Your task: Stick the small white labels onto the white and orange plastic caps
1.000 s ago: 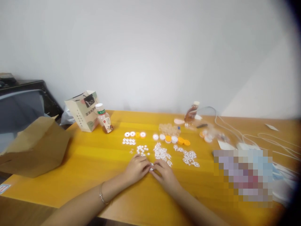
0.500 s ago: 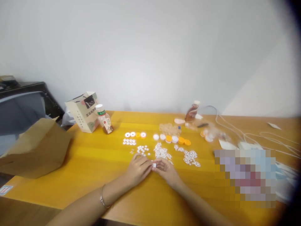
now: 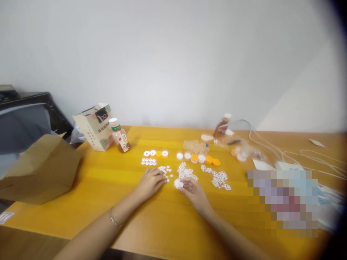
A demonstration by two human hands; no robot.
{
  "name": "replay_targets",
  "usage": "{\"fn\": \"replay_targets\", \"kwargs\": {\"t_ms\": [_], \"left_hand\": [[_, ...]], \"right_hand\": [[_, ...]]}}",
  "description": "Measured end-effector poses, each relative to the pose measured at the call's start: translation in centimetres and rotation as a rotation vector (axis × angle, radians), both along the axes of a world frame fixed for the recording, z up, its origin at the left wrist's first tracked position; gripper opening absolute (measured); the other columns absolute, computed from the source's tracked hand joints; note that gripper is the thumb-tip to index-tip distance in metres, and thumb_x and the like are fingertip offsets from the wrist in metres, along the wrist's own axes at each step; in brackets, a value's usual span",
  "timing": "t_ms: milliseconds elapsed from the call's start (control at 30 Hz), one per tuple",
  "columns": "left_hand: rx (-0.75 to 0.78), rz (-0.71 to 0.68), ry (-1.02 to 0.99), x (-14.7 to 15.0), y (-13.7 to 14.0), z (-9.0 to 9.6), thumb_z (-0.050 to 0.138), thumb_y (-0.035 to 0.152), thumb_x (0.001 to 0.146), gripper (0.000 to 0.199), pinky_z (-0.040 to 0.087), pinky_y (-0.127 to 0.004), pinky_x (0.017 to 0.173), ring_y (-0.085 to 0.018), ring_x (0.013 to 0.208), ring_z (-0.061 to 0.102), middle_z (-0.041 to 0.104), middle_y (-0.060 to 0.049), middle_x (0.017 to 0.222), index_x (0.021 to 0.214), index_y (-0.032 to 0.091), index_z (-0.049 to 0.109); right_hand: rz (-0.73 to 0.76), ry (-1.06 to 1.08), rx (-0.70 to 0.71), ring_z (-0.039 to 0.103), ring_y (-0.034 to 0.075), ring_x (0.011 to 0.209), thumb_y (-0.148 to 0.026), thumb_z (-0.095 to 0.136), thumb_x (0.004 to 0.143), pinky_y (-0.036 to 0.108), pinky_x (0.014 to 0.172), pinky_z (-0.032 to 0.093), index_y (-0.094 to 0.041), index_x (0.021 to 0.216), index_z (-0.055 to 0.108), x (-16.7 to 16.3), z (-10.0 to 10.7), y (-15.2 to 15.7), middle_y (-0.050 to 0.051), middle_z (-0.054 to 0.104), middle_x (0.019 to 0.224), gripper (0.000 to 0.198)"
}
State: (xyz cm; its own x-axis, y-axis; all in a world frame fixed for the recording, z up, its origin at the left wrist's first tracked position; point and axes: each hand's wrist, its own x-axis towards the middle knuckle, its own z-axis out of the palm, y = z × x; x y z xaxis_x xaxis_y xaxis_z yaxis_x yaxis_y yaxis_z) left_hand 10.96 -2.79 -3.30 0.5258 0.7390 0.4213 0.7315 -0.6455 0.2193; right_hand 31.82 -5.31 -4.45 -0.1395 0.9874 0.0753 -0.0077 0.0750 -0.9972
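Note:
My right hand (image 3: pixel 194 195) pinches a round white disc (image 3: pixel 178 183) between thumb and fingers, its flat face turned up towards me. My left hand (image 3: pixel 151 183) rests low on the table, fingers bent and close together, their tips at the edge of a scatter of small white round pieces (image 3: pixel 168 171). Whether a piece is between those fingertips is hidden. Behind the left hand lie rows of small white discs (image 3: pixel 149 161). A heap of white cut-out plates (image 3: pixel 185 170) lies just beyond the right hand.
White and orange wheels (image 3: pixel 194 158) line the back of the wooden table. A labelled bottle (image 3: pixel 119 136) stands by a paper bag (image 3: pixel 99 130), and a brown bottle (image 3: pixel 221 127) at the back right. More cut-out plates (image 3: pixel 219 177) and white cables (image 3: pixel 267 146) lie right; a cardboard box (image 3: pixel 46 169) sits left.
My hands have parted. The left has moved left and away from me to the small white pieces, while the right keeps the white disc, now turned face up.

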Motion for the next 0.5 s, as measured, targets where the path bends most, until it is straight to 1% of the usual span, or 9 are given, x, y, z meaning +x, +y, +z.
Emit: {"fn": "replay_targets", "kwargs": {"t_ms": [200, 367, 500], "left_hand": [[0.009, 0.002, 0.040, 0.43, -0.35, -0.42, 0.049, 0.027, 0.083, 0.014, 0.031, -0.027, 0.067, -0.014, 0.078, 0.050, 0.059, 0.000, 0.080, 0.087, 0.025, 0.062], [-0.006, 0.022, 0.038, 0.57, -0.42, -0.50, 0.048, 0.027, 0.084, 0.014, 0.030, -0.027, 0.068, -0.013, 0.077, 0.050, 0.060, 0.001, 0.080, 0.082, 0.022, 0.061], [0.037, -0.006, 0.067, 0.52, -0.27, -0.59, 0.046, 0.027, 0.085, 0.016, 0.029, -0.027, 0.068, -0.013, 0.076, 0.050, 0.059, 0.000, 0.076, 0.080, 0.022, 0.061]], "right_hand": [[0.006, 0.028, 0.022, 0.061, 0.019, 0.083, -0.037, 0.068, 0.063, 0.037, 0.082, 0.048, -0.020, 0.082, 0.055, 0.10, -0.34, 0.03, 0.005, 0.065, 0.086, 0.028], [0.019, 0.029, 0.045, 0.060, 0.019, 0.085, -0.037, 0.066, 0.066, 0.037, 0.083, 0.048, -0.020, 0.085, 0.054, 0.15, -0.44, 0.06, 0.006, 0.063, 0.089, 0.028], [0.015, 0.024, 0.070, 0.060, 0.019, 0.085, -0.037, 0.066, 0.067, 0.037, 0.081, 0.049, -0.021, 0.087, 0.054, 0.17, -0.56, 0.04, 0.006, 0.062, 0.089, 0.029]]}}
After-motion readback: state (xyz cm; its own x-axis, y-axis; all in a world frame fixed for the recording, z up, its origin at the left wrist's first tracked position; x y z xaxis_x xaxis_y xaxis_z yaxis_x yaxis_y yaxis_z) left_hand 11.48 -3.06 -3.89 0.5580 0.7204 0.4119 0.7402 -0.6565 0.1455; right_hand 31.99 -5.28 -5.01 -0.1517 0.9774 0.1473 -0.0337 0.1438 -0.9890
